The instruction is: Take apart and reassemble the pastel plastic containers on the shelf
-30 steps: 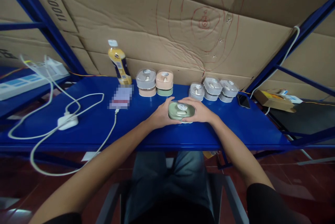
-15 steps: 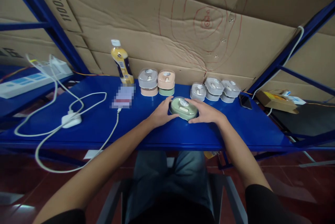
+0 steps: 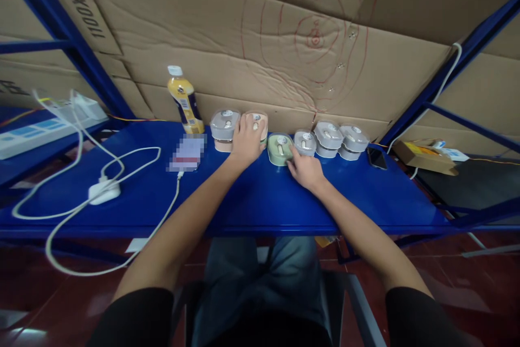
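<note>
My left hand (image 3: 246,141) reaches over the peach lunch box (image 3: 259,118), fingers across its left and top and thumb by its front right edge. That box's lower part is mostly hidden behind the hand. A green lunch box (image 3: 279,152) with a clear cover and a round sticker stands on the table just to the right. At its front right corner, my right hand (image 3: 307,169) grips it with thumb and forefinger. Left of the peach box is a grey lunch box (image 3: 225,124) stacked on a peach one. A small grey lunch box (image 3: 304,143) sits right of the green one.
Two stacks of grey lunch boxes (image 3: 328,137) and a phone (image 3: 377,157) are farther right on the blue table (image 3: 268,211). A yellow bottle (image 3: 186,103), a blurred-out flat item (image 3: 187,153) and a white charger with cable (image 3: 104,191) are at left. Cardboard (image 3: 195,27) backs the table.
The green lunch box went from between both hands to the back row, beside the small grey one. My left hand left it and moved onto the peach box; my right hand stayed with it.
</note>
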### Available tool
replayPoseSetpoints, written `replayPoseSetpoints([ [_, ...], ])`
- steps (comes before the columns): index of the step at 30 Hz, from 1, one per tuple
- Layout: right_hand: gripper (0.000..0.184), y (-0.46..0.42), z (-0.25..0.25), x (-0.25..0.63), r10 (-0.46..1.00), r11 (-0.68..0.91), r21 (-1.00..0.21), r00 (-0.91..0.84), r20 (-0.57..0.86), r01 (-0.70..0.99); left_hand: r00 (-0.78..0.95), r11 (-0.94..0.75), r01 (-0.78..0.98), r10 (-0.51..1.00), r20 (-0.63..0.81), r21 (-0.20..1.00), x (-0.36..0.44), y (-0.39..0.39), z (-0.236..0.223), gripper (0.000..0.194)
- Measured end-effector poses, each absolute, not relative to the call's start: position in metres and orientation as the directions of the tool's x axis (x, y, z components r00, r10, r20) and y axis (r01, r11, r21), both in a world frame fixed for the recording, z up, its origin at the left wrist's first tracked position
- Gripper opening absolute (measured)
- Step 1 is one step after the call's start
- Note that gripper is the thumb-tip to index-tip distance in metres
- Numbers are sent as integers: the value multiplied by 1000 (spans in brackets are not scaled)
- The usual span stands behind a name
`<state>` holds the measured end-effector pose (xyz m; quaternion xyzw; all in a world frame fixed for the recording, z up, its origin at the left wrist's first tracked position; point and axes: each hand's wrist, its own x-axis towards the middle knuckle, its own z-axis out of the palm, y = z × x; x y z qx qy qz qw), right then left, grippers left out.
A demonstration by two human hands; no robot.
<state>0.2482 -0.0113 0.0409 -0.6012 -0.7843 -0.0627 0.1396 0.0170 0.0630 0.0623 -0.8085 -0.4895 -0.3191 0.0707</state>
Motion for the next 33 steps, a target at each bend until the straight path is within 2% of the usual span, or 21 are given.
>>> replayPoseSetpoints([
  [2, 43, -12, 40, 240, 929, 259, -81, -225, 294, 963, 315, -499, 846, 750, 582, 186, 17, 69, 59, 74],
  [6, 30, -17, 40, 233, 901, 365, -99, -325, 286, 926, 328, -517, 839, 729, 601, 169, 16, 67, 55, 62],
  [8, 29, -16, 38, 236, 885, 410, -99, -369, 284, 907, 328, -521, 836, 726, 605, 173, 18, 62, 54, 57],
  [13, 34, -6, 30, 249, 783, 588, -111, -530, 326, 801, 322, -500, 851, 737, 594, 160, 23, 45, 58, 62],
  [18, 37, 0, 24, 252, 760, 628, -171, -552, 342, 759, 290, -478, 861, 745, 601, 177, 13, 28, 65, 60],
  [21, 28, -1, 29, 253, 774, 597, -279, -450, 446, 752, 343, -571, 800, 686, 642, 182, 3, 20, 65, 60],
  [24, 28, -4, 42, 263, 775, 516, -439, -183, 605, 736, 514, -745, 654, 563, 647, 130, -5, 12, 58, 59],
  [25, 33, -6, 46, 268, 757, 521, -471, -130, 641, 711, 581, -798, 592, 519, 627, 111, -7, 9, 54, 61],
  [26, 47, -7, 51, 274, 741, 546, -487, -121, 661, 682, 641, -841, 532, 476, 602, 100, -8, 6, 51, 63],
  [29, 102, -10, 58, 287, 728, 654, -483, -312, 610, 582, 741, -914, 393, 379, 554, 100, -6, -3, 41, 67],
  [31, 114, -9, 56, 291, 724, 688, -488, -461, 513, 538, 760, -934, 340, 341, 554, 108, -3, -8, 36, 67],
  [33, 109, -7, 51, 289, 717, 695, -499, -546, 433, 517, 761, -942, 312, 325, 561, 123, -1, -12, 33, 67],
])
